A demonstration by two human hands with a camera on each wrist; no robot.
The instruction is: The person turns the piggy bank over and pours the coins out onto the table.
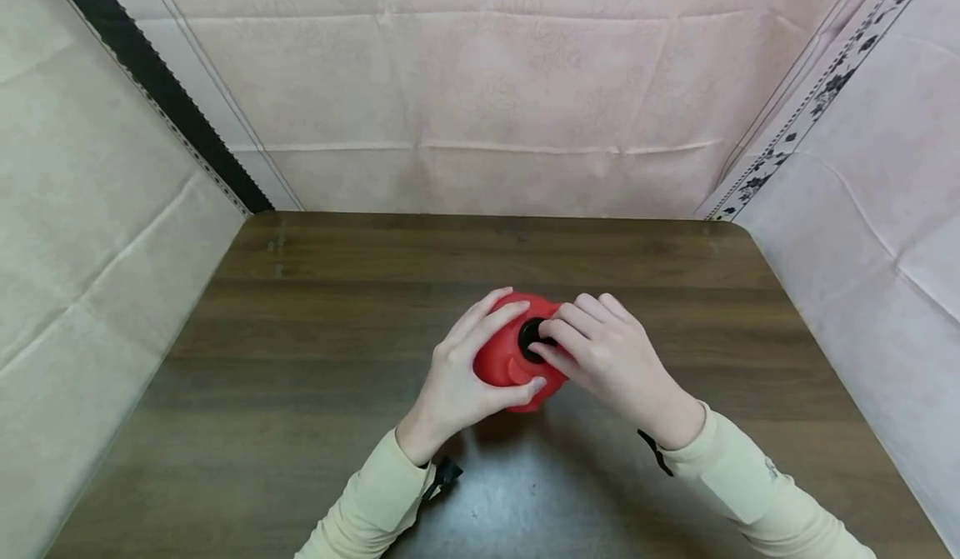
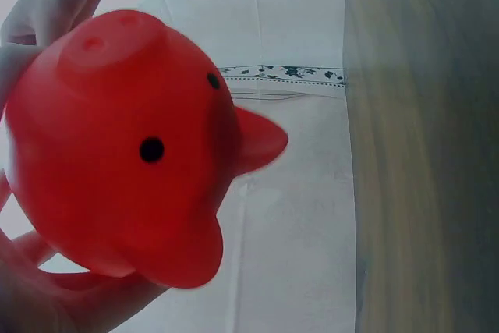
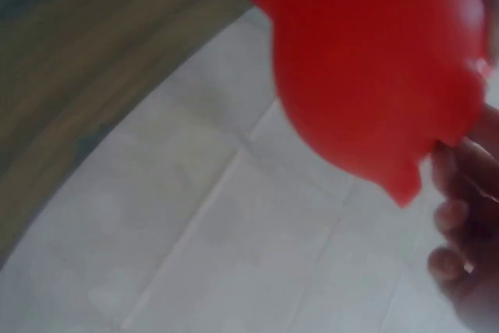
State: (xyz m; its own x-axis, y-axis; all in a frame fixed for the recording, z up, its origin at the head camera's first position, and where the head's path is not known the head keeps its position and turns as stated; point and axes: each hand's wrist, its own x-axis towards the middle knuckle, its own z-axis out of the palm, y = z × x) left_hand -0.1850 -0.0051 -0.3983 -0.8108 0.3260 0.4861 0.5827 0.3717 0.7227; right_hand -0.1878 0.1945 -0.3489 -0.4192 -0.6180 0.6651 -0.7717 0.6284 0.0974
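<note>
A red piggy bank (image 1: 495,361) is held up over the table with its underside and round black stopper (image 1: 529,339) facing the head camera. My left hand (image 1: 456,380) grips its body from the left, fingers over the far side and thumb across the near side. At the stopper, my right hand (image 1: 611,363) pinches with thumb and index finger, covering part of it; the other fingers are bent. The left wrist view shows the pig's snout (image 2: 113,40), black eyes and pointed ears. In the right wrist view, the piggy bank (image 3: 374,68) is blurred, with fingers (image 3: 450,264) at the right edge.
The dark wooden table (image 1: 337,309) lies below both hands. Pale creased cloth walls (image 1: 525,109) rise behind it and along both sides. A black strip (image 1: 172,84) runs down the left corner, a floral border (image 1: 832,84) down the right.
</note>
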